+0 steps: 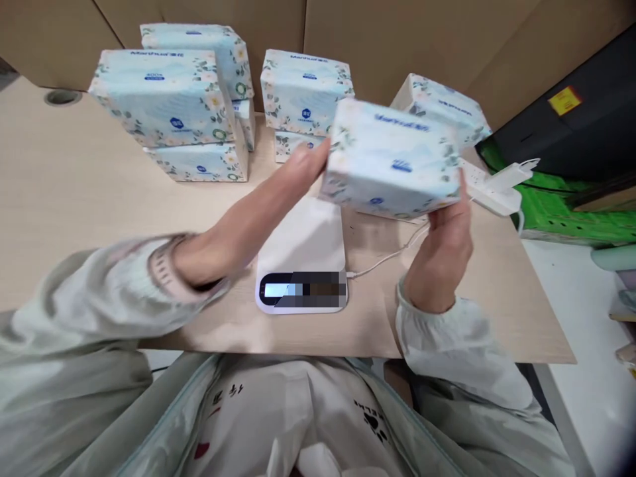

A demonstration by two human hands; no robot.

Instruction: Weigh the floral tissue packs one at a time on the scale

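Note:
Between my two hands is a light blue tissue pack (397, 159) with a flower print, held in the air to the right of the scale. My left hand (311, 162) grips its left end, and my right hand (447, 245) clasps the right end from below. Under my left forearm lies a white digital scale (303, 232) with a lit display; its top plate carries nothing that I can see. A white cable runs from the scale's right side. Part of something flat beneath the held pack is hidden.
Stacked tissue packs (163, 99) stand at the back left, with another stack (308, 93) at the back middle. One more pack (442, 103) sits at the back right. A white power strip (491, 192) lies near the table's right edge, beside a green crate (571, 212). Cardboard (368, 26) walls the back.

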